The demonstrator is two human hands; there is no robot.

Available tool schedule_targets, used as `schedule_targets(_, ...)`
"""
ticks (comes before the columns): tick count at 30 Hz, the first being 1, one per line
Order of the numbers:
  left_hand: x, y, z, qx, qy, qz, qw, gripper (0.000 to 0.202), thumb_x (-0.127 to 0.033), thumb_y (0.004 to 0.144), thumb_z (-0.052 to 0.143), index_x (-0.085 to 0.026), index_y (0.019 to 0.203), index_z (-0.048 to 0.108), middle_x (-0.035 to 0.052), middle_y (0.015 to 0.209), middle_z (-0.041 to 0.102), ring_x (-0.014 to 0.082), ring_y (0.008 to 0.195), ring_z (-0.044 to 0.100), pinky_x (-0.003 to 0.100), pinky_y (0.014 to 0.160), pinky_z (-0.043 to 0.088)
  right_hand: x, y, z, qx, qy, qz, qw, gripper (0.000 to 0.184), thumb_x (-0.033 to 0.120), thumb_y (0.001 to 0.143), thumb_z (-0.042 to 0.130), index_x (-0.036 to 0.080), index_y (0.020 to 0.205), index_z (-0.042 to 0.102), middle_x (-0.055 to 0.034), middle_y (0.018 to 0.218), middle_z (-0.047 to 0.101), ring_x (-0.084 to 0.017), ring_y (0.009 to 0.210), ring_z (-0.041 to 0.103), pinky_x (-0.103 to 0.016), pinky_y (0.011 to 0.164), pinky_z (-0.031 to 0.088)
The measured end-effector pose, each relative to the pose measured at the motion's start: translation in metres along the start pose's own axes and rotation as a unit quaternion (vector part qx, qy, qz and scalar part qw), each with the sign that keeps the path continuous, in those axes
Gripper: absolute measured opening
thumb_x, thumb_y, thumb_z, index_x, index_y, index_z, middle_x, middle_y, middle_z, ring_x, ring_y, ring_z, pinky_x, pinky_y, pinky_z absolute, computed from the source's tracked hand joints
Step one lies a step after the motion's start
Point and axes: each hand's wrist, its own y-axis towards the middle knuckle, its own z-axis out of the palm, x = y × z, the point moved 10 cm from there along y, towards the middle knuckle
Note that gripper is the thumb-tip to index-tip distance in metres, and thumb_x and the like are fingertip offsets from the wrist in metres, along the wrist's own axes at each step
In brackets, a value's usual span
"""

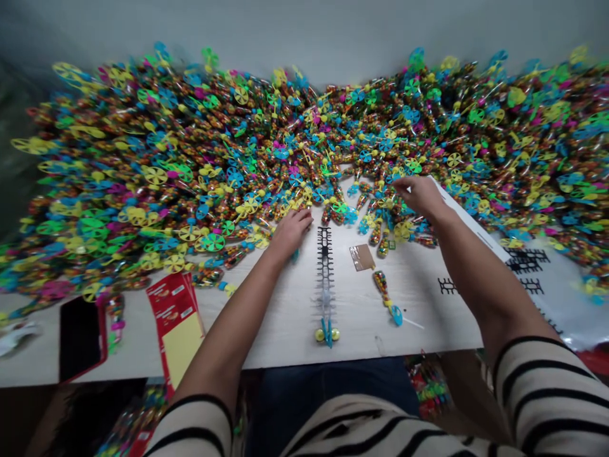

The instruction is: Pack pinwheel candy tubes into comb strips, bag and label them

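My left hand (pixel 291 235) is at the front edge of a big heap of candy-filled fan toys (pixel 266 139), its fingers curled together. A bit of blue plastic shows under its palm; what the fingers hold is hidden. Further right, my right hand (pixel 421 193) hovers over the heap's edge with thumb and fingertips closed in a pinch, their contents too small to make out. Between my forearms a black toothed plastic strip (pixel 325 251) lies lengthwise, with a blue and yellow toy piece (pixel 327 334) at its near end. A single fan toy (pixel 387 298) rests to its right.
A small brown card in clear wrap (pixel 362 258) lies right of the strip. Red printed cards (pixel 174 304) and a dark phone or tablet (pixel 82 339) are on the left. More black strips (pixel 526 260) lie on a white sheet at right. The table's front edge is near my body.
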Motion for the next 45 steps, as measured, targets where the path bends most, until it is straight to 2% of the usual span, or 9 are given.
schedule_targets(7, -0.003, -0.002, -0.003, 0.017, 0.017, 0.004, 1.000, 0.033, -0.021, 0.093, 0.043, -0.015, 0.116, 0.066, 0.0114, 0.135, 0.056, 0.0269, 0.115, 0.049, 0.043, 0.099, 0.043, -0.051, -0.033, -0.052, -0.049, -0.007, 0.044, 0.998, 0.024, 0.020, 0.084, 0.059, 0.014, 0.101, 0.075, -0.0102, 0.093, 0.073, -0.025, 0.086, 0.067, -0.033, 0.078, 0.050)
schedule_targets(13, 0.001, 0.000, -0.005, 0.020, 0.038, -0.011, 0.999, 0.036, -0.021, 0.093, 0.040, -0.016, 0.118, 0.065, 0.0133, 0.132, 0.057, 0.0291, 0.117, 0.047, 0.044, 0.099, 0.043, -0.037, -0.107, -0.001, 0.103, 0.021, -0.023, 0.994, 0.037, 0.024, 0.079, 0.066, 0.019, 0.117, 0.067, -0.0075, 0.109, 0.068, -0.023, 0.088, 0.066, -0.031, 0.078, 0.052)
schedule_targets(17, 0.009, 0.003, -0.005, 0.015, 0.055, -0.011, 0.998, 0.037, -0.019, 0.092, 0.039, -0.016, 0.119, 0.064, 0.0132, 0.133, 0.056, 0.0291, 0.117, 0.047, 0.045, 0.100, 0.042, -0.052, -0.137, 0.019, 0.071, -0.087, 0.048, 0.993, 0.042, 0.023, 0.084, 0.060, 0.015, 0.126, 0.061, -0.0145, 0.125, 0.059, -0.030, 0.107, 0.057, -0.038, 0.090, 0.049)
schedule_targets(22, 0.022, 0.007, -0.010, 0.000, 0.050, -0.037, 0.998, 0.036, -0.016, 0.088, 0.043, -0.016, 0.117, 0.065, 0.0131, 0.132, 0.056, 0.0300, 0.118, 0.047, 0.049, 0.101, 0.040, -0.056, -0.128, 0.039, 0.112, -0.162, 0.043, 0.980, 0.046, 0.015, 0.085, 0.053, 0.011, 0.130, 0.056, -0.0146, 0.128, 0.057, -0.029, 0.107, 0.053, -0.036, 0.091, 0.044)
schedule_targets(28, -0.011, 0.000, -0.036, -0.085, -0.062, -0.053, 0.993, 0.032, -0.024, 0.084, 0.052, -0.017, 0.112, 0.066, 0.0104, 0.127, 0.061, 0.0287, 0.120, 0.048, 0.050, 0.105, 0.035, -0.059, -0.110, 0.020, 0.160, -0.128, 0.064, 0.977, 0.012, 0.013, 0.078, 0.057, 0.011, 0.081, 0.068, -0.0140, 0.084, 0.067, -0.026, 0.087, 0.058, -0.029, 0.072, 0.042)
schedule_targets(31, -0.049, -0.004, -0.039, -0.093, -0.197, -0.064, 0.974, 0.029, -0.030, 0.085, 0.055, -0.017, 0.108, 0.069, 0.0090, 0.112, 0.069, 0.0239, 0.103, 0.058, 0.042, 0.095, 0.045, -0.025, -0.109, -0.003, 0.101, 0.140, 0.067, 0.983, 0.019, 0.027, 0.086, 0.054, 0.013, 0.079, 0.065, -0.0070, 0.071, 0.065, -0.019, 0.068, 0.057, -0.026, 0.061, 0.041)
schedule_targets(35, -0.105, -0.010, -0.027, -0.040, -0.442, -0.076, 0.893, 0.040, -0.037, 0.083, 0.060, -0.014, 0.115, 0.067, 0.0098, 0.103, 0.070, 0.0160, 0.078, 0.062, 0.028, 0.069, 0.051, 0.077, -0.116, -0.011, 0.095, 0.420, -0.041, 0.902, 0.033, 0.047, 0.086, 0.059, 0.015, 0.079, 0.065, -0.0024, 0.068, 0.061, -0.013, 0.060, 0.053, -0.024, 0.055, 0.041)
schedule_targets(39, -0.117, -0.026, -0.041, -0.064, -0.533, -0.081, 0.840, 0.037, -0.042, 0.083, 0.062, -0.016, 0.107, 0.071, 0.0064, 0.093, 0.070, 0.0121, 0.066, 0.061, 0.024, 0.061, 0.049, 0.160, -0.125, -0.012, 0.069, 0.430, -0.149, 0.888, 0.022, 0.036, 0.089, 0.059, 0.016, 0.080, 0.067, -0.0020, 0.072, 0.061, -0.014, 0.067, 0.055, -0.025, 0.062, 0.044)
schedule_targets(45, -0.105, -0.067, -0.075, -0.132, -0.437, -0.062, 0.887, 0.029, -0.039, 0.084, 0.063, -0.018, 0.100, 0.074, 0.0097, 0.109, 0.070, 0.0177, 0.089, 0.065, 0.027, 0.073, 0.052, 0.213, -0.147, -0.021, 0.039, 0.389, -0.267, 0.881, 0.013, 0.027, 0.091, 0.056, 0.017, 0.092, 0.064, -0.0075, 0.095, 0.062, -0.020, 0.088, 0.057, -0.031, 0.077, 0.047)
